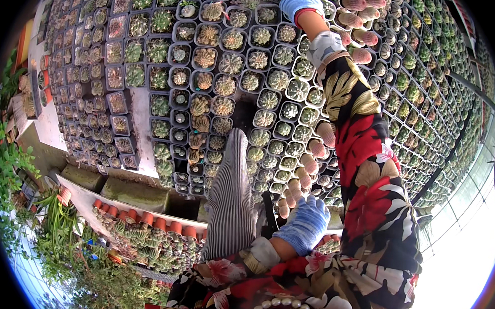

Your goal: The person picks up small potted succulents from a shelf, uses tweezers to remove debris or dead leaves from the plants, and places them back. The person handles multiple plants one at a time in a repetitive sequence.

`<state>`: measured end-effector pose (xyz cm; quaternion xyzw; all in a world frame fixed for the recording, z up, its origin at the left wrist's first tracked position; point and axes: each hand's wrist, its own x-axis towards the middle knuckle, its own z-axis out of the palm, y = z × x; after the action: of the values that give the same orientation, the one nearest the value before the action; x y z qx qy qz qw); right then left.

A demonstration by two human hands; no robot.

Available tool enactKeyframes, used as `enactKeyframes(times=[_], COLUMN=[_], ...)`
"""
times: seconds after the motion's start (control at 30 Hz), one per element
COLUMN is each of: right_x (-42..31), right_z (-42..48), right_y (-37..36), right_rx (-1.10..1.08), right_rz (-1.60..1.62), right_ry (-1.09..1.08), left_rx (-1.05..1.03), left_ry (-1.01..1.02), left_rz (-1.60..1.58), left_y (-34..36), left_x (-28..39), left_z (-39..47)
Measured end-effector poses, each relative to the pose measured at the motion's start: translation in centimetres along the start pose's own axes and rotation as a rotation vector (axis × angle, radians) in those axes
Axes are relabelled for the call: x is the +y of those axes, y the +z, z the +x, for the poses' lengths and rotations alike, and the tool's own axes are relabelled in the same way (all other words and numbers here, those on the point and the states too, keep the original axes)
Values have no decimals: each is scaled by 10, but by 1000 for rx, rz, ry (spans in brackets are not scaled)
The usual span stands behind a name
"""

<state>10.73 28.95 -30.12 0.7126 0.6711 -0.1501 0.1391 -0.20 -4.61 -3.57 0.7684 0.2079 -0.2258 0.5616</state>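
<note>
My right hand point(301, 7), in a blue-and-white knit glove, reaches to the top edge among small potted cacti; its fingers are partly cut off and nothing held shows. Near the lower middle, my left hand point(304, 223), in a matching glove, lies back up beside the end of a row of pinkish columnar cacti point(305, 177); its palm is hidden. Between my hands stand round cacti in square plastic pots point(298, 89). More pinkish cacti point(361, 56) stand right of my right forearm.
A striped trouser leg point(231, 187) extends over the pots beside a dark gap point(244, 111). Dense rows of potted cacti point(424, 96) spread at right. Terracotta-coloured pots point(147, 218) line a ledge at lower left, near concrete blocks point(136, 195). A dark bar point(446, 155) crosses the right-hand rows.
</note>
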Motion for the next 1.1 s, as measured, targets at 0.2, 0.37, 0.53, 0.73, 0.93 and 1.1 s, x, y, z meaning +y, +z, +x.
enactKeyframes(times=[0.2, 0.37, 0.53, 0.73, 0.93, 1.1], right_x=[0, -26, -49, -52, -60, -55], right_z=[30, 64, 54, 46, 45, 60], right_y=[28, 52, 47, 35, 19, 41], right_rx=[290, 105, -23, 121, -140, 30], right_rz=[315, 45, 4, 206, 145, 167], right_ry=[-6, -151, -73, 101, 106, 180], left_rx=[-47, 196, 229, 266, 275, 338], left_ry=[-21, -109, -252, -249, -267, -172], left_rz=[-12, 56, -7, 2, -44, -89], left_y=[-20, -21, -34, -37, -41, -1], left_x=[-4, -12, -16, -20, -20, -20], left_z=[-5, -11, -19, -23, -21, -1])
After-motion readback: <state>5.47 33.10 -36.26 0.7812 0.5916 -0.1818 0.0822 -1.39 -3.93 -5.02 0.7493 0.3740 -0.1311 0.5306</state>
